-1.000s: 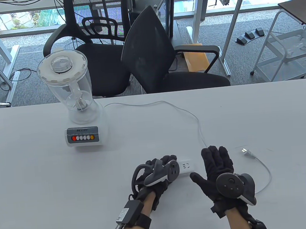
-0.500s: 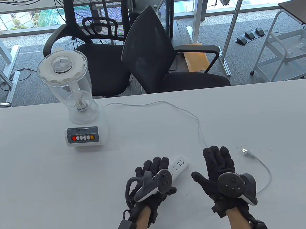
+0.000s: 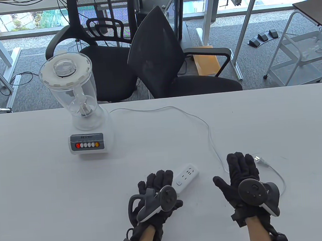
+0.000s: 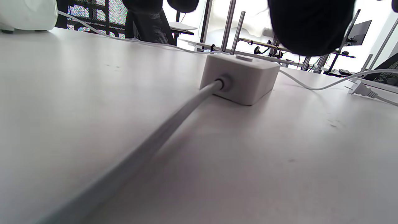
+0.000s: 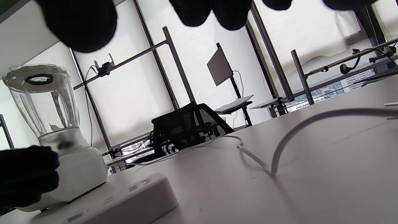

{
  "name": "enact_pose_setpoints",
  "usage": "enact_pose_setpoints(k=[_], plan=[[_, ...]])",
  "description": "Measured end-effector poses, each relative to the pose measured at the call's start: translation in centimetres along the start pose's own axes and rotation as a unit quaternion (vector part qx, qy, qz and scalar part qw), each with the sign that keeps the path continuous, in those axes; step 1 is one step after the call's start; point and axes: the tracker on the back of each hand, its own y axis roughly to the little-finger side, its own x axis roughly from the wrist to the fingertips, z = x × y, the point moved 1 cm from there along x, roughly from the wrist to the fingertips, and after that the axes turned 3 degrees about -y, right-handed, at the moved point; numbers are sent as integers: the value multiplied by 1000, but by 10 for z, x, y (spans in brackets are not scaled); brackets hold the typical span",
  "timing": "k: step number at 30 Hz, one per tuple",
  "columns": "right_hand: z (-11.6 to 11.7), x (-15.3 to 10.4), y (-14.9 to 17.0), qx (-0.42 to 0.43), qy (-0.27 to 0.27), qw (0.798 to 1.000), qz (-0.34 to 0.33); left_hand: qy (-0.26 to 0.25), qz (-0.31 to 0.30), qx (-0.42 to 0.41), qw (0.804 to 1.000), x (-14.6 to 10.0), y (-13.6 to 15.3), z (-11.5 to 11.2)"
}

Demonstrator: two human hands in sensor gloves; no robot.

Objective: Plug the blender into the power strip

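Observation:
The blender [image 3: 82, 110], with a clear jar and a white base, stands at the table's left; it also shows in the right wrist view [image 5: 46, 124]. Its white cord [image 3: 206, 125] runs right and loops round to the plug [image 3: 260, 160], which lies loose on the table. The white power strip [image 3: 186, 177] lies diagonally between my hands, sockets up. My left hand [image 3: 157, 182] is open just left of the strip's near end, not gripping it. My right hand [image 3: 241, 163] is open and flat over the cord, its fingertips just left of the plug.
The strip's grey cable [image 4: 174, 124] runs back under my left hand toward the near edge. Two black chairs [image 3: 159, 59] stand behind the table's [image 3: 44, 191] far edge. The blender cord's loop [image 3: 280, 183] lies right of my right hand.
My left hand turned the strip to a diagonal, let it go and drew back toward the near edge. My right hand moved right toward the plug.

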Motion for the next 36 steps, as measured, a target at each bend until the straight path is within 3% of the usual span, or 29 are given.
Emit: enact_pose_setpoints(k=[7, 16, 27, 36], plan=[[-28, 3, 42, 1, 37, 997, 64, -13, 5, -23, 1000, 1, 8, 5], [-41, 8, 98, -9, 15, 989, 144, -17, -2, -40, 999, 1, 9, 9], [-30, 46, 136, -35, -90, 974, 206, -18, -3, -50, 999, 1, 12, 10], [2, 79, 141, -161, -204, 939, 224, -12, -1, -52, 999, 1, 14, 10]])
